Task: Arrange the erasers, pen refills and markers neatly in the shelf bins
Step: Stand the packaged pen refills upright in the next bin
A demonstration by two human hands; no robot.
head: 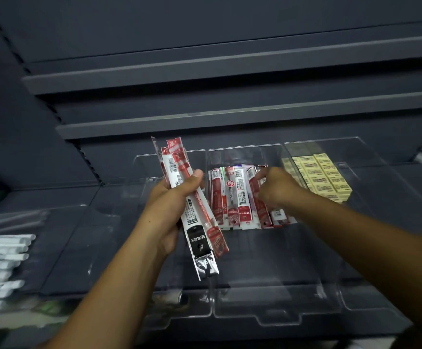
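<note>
My left hand (173, 197) grips a bundle of pen refill packets (197, 222), red, white and black, held tilted above the left clear bin. In the middle clear bin (275, 321) lies a row of red and white refill packets (240, 197), side by side. My right hand (275, 187) rests on the right end of that row, fingers pinched on a packet there. Pale yellow erasers (323, 177) are stacked in rows in the right clear bin (370, 306). White markers (1, 258) lie in a bin at the far left.
Dark grey shelves (230, 64) run overhead, close above the bins. The clear bins stand side by side on a dark shelf, their front halves holding nothing. A blurred greenish item (51, 308) lies at the lower left.
</note>
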